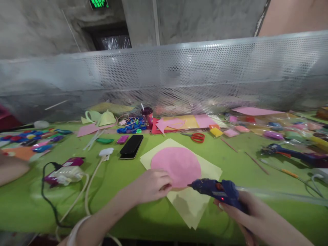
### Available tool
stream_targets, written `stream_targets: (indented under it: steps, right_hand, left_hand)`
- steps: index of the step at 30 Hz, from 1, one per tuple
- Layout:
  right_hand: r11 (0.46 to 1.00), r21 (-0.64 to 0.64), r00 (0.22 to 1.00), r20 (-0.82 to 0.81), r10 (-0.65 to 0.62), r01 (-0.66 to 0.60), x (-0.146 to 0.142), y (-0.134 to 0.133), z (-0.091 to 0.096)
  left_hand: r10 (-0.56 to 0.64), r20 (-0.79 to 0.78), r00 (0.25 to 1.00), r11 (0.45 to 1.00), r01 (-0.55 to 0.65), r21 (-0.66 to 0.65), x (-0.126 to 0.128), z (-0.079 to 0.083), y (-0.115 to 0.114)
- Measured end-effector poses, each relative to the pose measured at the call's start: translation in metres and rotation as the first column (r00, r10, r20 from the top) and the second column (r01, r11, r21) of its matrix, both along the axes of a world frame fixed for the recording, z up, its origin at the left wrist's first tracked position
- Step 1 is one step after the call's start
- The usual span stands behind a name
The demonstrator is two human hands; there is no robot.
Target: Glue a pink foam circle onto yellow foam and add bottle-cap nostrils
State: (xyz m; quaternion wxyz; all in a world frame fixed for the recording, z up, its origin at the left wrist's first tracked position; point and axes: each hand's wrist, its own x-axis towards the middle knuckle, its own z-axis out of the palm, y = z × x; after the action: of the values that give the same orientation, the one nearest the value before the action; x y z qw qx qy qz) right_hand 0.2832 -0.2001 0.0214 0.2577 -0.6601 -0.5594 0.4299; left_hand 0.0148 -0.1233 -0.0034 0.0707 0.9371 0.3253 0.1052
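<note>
A pink paper circle (176,165) lies over pale yellow sheets (191,208) on the green table. My left hand (153,184) pinches the lower left edge of the circle between thumb and fingers. In my right hand (243,208) is a blue glue gun (220,191), its fingers wrapped round the handle. A small red light glows on the gun's side, and a long clear glue stick (271,194) sticks out behind it. The nozzle points left, close to the circle's lower edge; whether it touches the paper I cannot tell.
A black phone (131,146) and white plug (105,152) lie to the left, with a power strip (68,175) and cables. Red-handled scissors (197,137) are behind the paper. Another glue gun (287,152) rests right. Another person's arm (12,167) reaches in at left. A perforated metal panel (179,75) borders the back.
</note>
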Motion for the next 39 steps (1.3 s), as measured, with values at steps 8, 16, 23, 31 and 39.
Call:
stream_targets:
  steps: [8, 16, 23, 31, 39]
  right_hand:
    - [0.937, 0.002, 0.922, 0.176, 0.344, -0.35, -0.026, 0.018, 0.0]
    - [0.896, 0.03, 0.891, 0.131, 0.435, -0.443, -0.043, 0.028, -0.005]
    - [0.903, 0.046, 0.904, 0.05, 0.424, -0.426, -0.048, 0.033, -0.008]
    - [0.939, -0.025, 0.939, 0.023, 0.343, -0.343, -0.054, 0.03, -0.01]
    - [0.942, -0.021, 0.941, 0.038, 0.336, -0.335, -0.05, 0.028, -0.016]
  left_hand:
    - [0.042, 0.084, 0.996, 0.961, -0.017, -0.275, -0.006, 0.006, 0.015]
    - [0.115, 0.122, 0.986, 0.822, -0.026, -0.568, -0.008, 0.012, 0.033]
    - [0.115, 0.198, 0.973, 0.744, 0.048, -0.666, -0.009, 0.004, 0.04]
    - [0.115, 0.201, 0.973, 0.709, 0.061, -0.703, -0.011, -0.001, 0.043]
    - [0.108, 0.248, 0.963, 0.734, 0.091, -0.673, -0.011, -0.003, 0.041]
